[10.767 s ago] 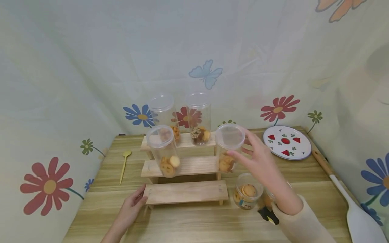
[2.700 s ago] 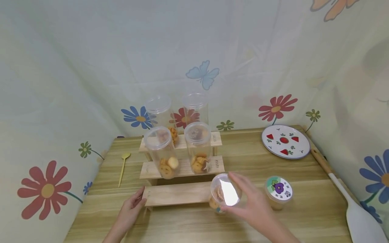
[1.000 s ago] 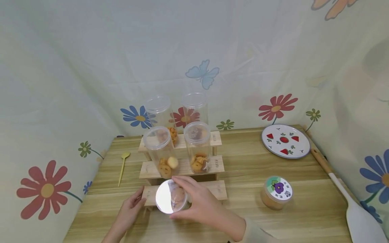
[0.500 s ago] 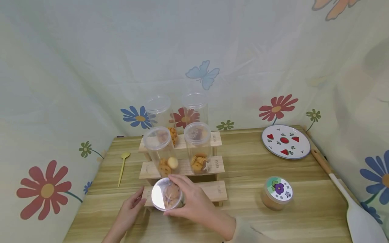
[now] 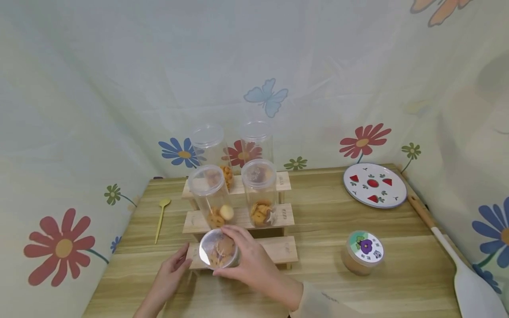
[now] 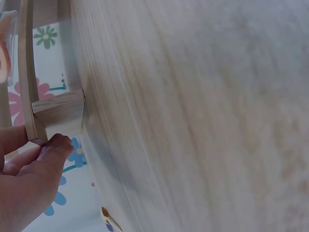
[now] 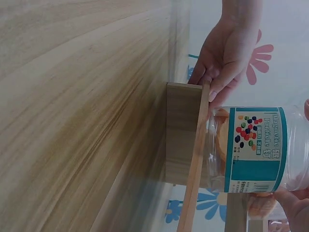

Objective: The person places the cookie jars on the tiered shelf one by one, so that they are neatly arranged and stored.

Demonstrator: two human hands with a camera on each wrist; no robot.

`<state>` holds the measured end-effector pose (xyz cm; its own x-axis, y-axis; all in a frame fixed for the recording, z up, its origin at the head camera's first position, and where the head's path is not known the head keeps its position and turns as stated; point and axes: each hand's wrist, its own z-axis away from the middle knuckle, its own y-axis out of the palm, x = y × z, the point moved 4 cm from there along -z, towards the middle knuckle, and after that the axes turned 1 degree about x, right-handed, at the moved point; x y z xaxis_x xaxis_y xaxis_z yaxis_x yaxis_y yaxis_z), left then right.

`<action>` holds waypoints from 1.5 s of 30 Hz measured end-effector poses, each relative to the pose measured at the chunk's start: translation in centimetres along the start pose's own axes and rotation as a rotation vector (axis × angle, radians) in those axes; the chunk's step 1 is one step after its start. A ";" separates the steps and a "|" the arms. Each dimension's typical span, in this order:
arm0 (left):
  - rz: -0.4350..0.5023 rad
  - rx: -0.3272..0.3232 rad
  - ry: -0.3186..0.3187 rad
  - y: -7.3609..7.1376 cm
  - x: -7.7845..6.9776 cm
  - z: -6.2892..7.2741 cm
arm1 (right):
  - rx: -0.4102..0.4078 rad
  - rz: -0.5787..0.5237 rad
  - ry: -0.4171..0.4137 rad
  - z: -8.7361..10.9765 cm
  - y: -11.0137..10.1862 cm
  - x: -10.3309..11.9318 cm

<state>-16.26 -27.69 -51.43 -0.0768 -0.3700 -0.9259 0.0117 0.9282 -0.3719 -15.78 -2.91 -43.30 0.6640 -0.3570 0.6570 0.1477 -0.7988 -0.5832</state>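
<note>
In the head view my right hand (image 5: 254,265) grips a short clear jar of cookies (image 5: 218,249) around its lid, over the left end of the lowest step of a three-step wooden stand (image 5: 274,249). Seen from the right wrist, the jar (image 7: 256,150) has a teal-bordered label, and its base sits right at the step's board (image 7: 195,164). My left hand (image 5: 169,276) pinches the left end of that step, thumb on top and fingers beneath, as the left wrist view shows at the hand (image 6: 36,176).
Two tall lidded jars, one a cookie jar (image 5: 208,194), the other a snack jar (image 5: 260,194), stand on the middle step; two more are behind. Rightward are a pansy-lidded tub (image 5: 362,254), a watermelon-patterned plate (image 5: 375,194) and a long spatula (image 5: 457,265). A yellow spoon (image 5: 161,218) lies left.
My right hand let go of a tall jar on the middle step, then brought the short jar leftward from the table's right to the lowest step. My left hand kept its hold on the stand.
</note>
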 end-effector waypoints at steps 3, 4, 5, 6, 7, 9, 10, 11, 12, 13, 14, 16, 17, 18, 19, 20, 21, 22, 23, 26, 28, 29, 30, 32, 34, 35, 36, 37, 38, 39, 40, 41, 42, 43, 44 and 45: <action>-0.012 0.007 -0.020 0.1 -0.2 0.0 | -0.013 0.017 -0.017 -0.1 0.0 -0.1; -0.015 0.010 -0.025 0.1 -0.3 0.0 | -0.017 0.023 -0.022 -0.1 0.0 -0.1; -0.018 0.012 -0.026 0.1 -0.3 0.0 | -0.018 0.025 -0.022 -0.1 0.1 -0.1; -0.018 0.013 -0.024 0.1 -0.4 0.0 | -0.022 0.032 -0.024 -0.1 0.1 -0.1; -0.014 0.014 -0.023 0.1 -0.4 0.0 | -0.022 0.035 -0.020 -0.1 0.2 -0.2; -0.010 0.015 -0.011 0.1 -0.4 0.0 | -0.020 0.038 -0.006 -0.2 0.3 -0.3; -0.008 0.014 -0.005 0.1 -0.5 0.0 | -0.019 0.038 0.002 -0.2 0.3 -0.4; -0.009 0.015 0.003 0.1 -0.5 0.0 | -0.018 0.039 0.008 -0.2 0.4 -0.5; -0.009 0.017 0.004 0.2 -0.5 0.0 | -0.016 0.036 0.013 -0.2 0.4 -0.5; -0.008 0.018 0.006 0.2 -0.5 -0.1 | -0.012 0.032 0.016 -0.3 0.5 -0.6; -0.007 0.019 0.009 0.2 -0.6 -0.1 | -0.009 0.030 0.016 -0.3 0.5 -0.6; -0.003 0.021 0.008 0.2 -0.7 -0.1 | -0.006 0.024 0.016 -0.3 0.5 -0.7; -0.005 0.024 0.008 0.2 -0.7 -0.1 | -0.006 0.024 0.017 -0.3 0.5 -0.8; -0.002 0.026 0.005 0.2 -0.7 0.0 | -0.004 0.022 0.018 -0.3 0.5 -0.8; 0.000 0.027 0.005 0.2 -0.8 0.0 | -0.004 0.026 0.017 -0.3 0.5 -0.8; -0.001 0.028 0.003 0.2 -0.8 0.0 | -0.003 0.030 0.015 -0.4 0.5 -0.8; -0.004 0.029 0.003 0.2 -0.8 0.0 | -0.003 0.032 0.017 -0.4 0.5 -0.8; -0.008 0.028 0.005 0.2 -0.9 0.0 | -0.001 0.031 0.019 -0.4 0.4 -0.8; -0.013 0.026 0.005 0.2 -0.9 0.0 | 0.000 0.032 0.020 -0.4 0.4 -0.8; -0.025 0.019 0.006 0.2 -0.8 0.0 | 0.011 0.024 0.043 -0.4 0.4 -0.8; -0.029 0.016 -0.002 0.2 -0.7 -0.1 | 0.015 0.017 0.066 -0.5 0.4 -0.9; -0.030 0.015 -0.005 0.2 -0.6 -0.1 | 0.016 0.015 0.077 -0.5 0.4 -0.9; -0.026 0.016 -0.013 0.2 -0.5 -0.1 | 0.017 0.014 0.085 -0.5 0.4 -1.0; -0.022 0.017 -0.021 0.2 -0.5 -0.1 | 0.017 0.016 0.092 -0.5 0.4 -1.0; -0.018 0.017 -0.020 0.2 -0.5 -0.1 | 0.017 0.024 0.088 -0.5 0.4 -0.9; -0.016 0.017 -0.018 0.2 -0.5 -0.1 | 0.016 0.029 0.082 -0.6 0.4 -0.9; -0.015 0.018 -0.016 0.2 -0.5 -0.1 | 0.013 0.037 0.076 -0.6 0.4 -0.9; -0.014 0.017 -0.013 0.2 -0.5 0.0 | 0.010 0.045 0.069 -0.6 0.4 -0.9; -0.010 0.019 -0.014 0.2 -0.4 0.0 | 0.006 0.051 0.062 -0.6 0.4 -0.9; -0.008 0.021 -0.016 0.2 -0.4 0.0 | 0.002 0.057 0.058 -0.6 0.4 -0.8; -0.007 0.022 -0.017 0.2 -0.4 0.0 | 0.000 0.060 0.056 -0.6 0.4 -0.9; -0.004 0.021 -0.027 0.2 -0.4 0.0 | -0.002 0.061 0.055 -0.6 0.4 -0.9; -0.006 0.022 -0.030 0.2 -0.3 0.0 | -0.003 0.062 0.053 -0.6 0.4 -0.8; -0.006 0.022 -0.036 0.2 -0.3 0.0 | -0.004 0.063 0.051 -0.6 0.4 -0.8; -0.007 0.023 -0.040 0.1 -0.3 0.0 | -0.004 0.063 0.049 -0.6 0.4 -0.8; -0.010 0.023 -0.042 0.1 -0.3 0.0 | -0.001 0.063 0.050 -0.6 0.3 -0.8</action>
<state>-16.24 -27.47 -51.25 -0.0351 -0.3807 -0.9240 0.0340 0.9236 -0.3819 -16.69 -3.20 -43.69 0.6342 -0.4306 0.6421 0.1055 -0.7746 -0.6236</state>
